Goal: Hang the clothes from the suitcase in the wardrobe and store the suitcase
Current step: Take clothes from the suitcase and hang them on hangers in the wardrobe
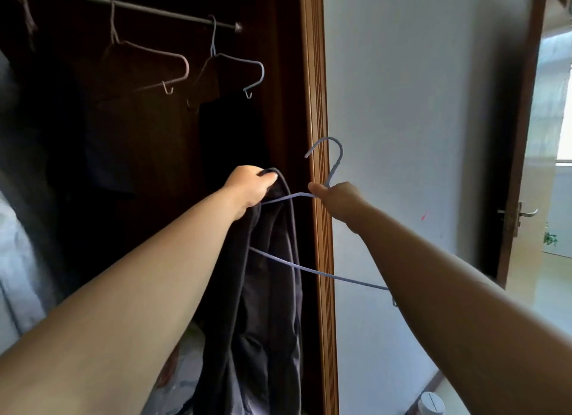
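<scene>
Head view: left hand [250, 187] grips dark garment [269, 290], right hand [335, 198] pinches hanger [341, 156]. Likely draping step; next, hook onto far rail [154, 10].

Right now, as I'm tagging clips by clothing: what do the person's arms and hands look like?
The left forearm and right forearm are bare; no sleeve comes into view. The left hand and right hand wear no gloves, and no watch, bracelet or ring shows on either.

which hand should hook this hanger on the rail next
Right hand: it grips the blue hanger just below its hook, likely free to lift to the rail. The left hand is busy holding the dark garment.
</scene>
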